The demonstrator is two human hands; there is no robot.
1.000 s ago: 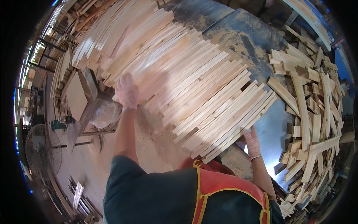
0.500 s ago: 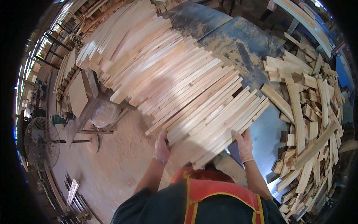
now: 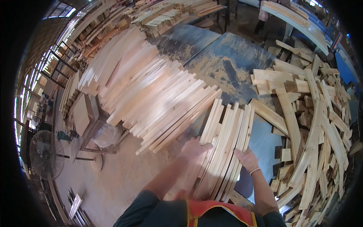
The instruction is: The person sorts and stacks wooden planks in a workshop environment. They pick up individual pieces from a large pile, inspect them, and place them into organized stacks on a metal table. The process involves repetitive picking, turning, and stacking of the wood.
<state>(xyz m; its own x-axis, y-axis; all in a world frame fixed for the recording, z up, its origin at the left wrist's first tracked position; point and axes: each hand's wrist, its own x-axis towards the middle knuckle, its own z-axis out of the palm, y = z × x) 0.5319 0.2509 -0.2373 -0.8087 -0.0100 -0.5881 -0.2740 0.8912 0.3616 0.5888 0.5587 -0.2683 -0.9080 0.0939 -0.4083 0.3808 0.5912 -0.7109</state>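
The left hand and the right hand grip a bundle of pale wooden strips from opposite sides, the fingers closed at its outer edges and a thumb over the top on each side; the bundle lies in front of the person, just beside a wide row of similar strips. To its right a metal tabletop shows; beyond that sits a jumbled heap of offcuts

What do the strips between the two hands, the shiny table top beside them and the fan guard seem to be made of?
Strips: wood, apparently unvarnished; pale, streaked faces. Table top: probably smooth metal; bluish, glossy glare. Fan guard: likely metal wire, from its thin curved bars; finish unclear.
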